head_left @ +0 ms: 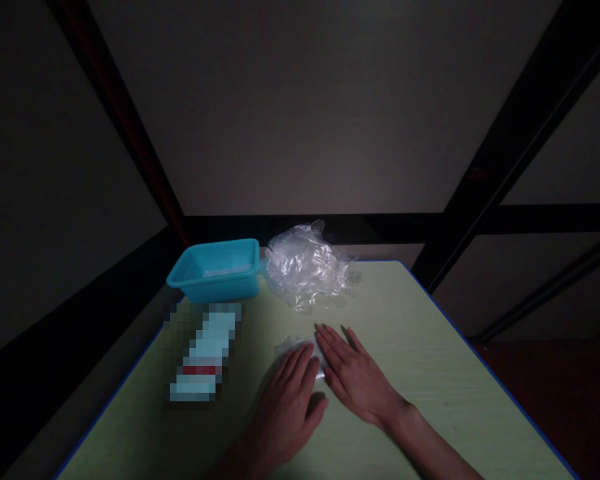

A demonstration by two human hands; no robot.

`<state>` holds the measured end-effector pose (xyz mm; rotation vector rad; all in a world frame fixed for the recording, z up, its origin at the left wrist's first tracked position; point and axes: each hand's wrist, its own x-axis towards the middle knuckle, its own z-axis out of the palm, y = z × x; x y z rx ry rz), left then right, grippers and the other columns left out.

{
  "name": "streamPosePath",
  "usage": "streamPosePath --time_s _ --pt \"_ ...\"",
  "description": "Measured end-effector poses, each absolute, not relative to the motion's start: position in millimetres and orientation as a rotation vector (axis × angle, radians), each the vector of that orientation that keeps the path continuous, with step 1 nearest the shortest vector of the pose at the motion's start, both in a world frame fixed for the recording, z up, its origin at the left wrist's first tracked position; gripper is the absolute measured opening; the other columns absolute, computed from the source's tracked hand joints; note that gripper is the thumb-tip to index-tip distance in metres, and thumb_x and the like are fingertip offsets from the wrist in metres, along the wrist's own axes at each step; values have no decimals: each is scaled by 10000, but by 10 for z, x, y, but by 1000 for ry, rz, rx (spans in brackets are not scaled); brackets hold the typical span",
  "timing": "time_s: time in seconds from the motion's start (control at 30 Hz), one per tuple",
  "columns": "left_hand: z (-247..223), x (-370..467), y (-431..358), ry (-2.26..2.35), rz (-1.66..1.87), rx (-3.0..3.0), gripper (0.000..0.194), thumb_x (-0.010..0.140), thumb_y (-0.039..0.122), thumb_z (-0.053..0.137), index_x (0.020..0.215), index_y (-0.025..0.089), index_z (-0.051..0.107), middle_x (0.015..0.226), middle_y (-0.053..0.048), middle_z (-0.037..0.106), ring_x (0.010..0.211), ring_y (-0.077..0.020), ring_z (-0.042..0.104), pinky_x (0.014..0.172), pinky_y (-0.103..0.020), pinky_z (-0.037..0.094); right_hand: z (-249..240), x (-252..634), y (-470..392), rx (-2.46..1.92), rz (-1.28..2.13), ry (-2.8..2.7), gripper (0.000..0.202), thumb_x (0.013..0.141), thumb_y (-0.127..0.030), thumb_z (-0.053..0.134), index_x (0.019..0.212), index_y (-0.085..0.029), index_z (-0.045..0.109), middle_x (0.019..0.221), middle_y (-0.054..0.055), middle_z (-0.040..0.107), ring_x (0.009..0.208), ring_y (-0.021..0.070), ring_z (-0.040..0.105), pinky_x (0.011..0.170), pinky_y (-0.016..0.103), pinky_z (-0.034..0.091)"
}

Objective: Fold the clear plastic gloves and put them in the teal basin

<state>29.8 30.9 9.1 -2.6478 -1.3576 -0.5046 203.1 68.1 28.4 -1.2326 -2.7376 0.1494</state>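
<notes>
A small piece of clear plastic (320, 371) lies flat on the light green table (410, 320), partly covered by both hands. My left hand (291, 400) rests on its left part with the fingers stretched forward. My right hand (351, 375) lies flat at its right side, fingers extended and the thumb towards the left hand. Neither hand is closed round anything. Beyond the hands sits a crumpled heap of clear plastic (307, 267), not touched by them.
A blue plastic basket (223, 288) stands at the table's back left corner. Nearer on the left lies a pale blue, pixelated rectangular item (207, 347) with a red band. Blue edging runs along the table, and a grey wall (300, 120) rises behind it.
</notes>
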Motion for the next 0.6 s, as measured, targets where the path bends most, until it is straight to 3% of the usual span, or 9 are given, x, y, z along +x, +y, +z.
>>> streamPosePath --time_s 0.3,0.6 --pt "-15 264 325 -1384 -471 -2700 646 854 370 531 1394 101 300 1462 -159 316 1335 -310 294 1035 -472 338 208 2058 727 -1193 156 -2727 525 939 -281 336 1412 -61 278 1466 149 255 1362 259 235 1090 538 226" --pt "-22 269 308 -1441 -400 -2687 707 843 465 538 1420 152 275 1493 -108 261 1364 -336 202 1049 -495 293 152 2066 728 -1177 120 -2724 526 959 -341 298 1417 -82 274 1474 139 250 1364 262 229 1082 537 238"
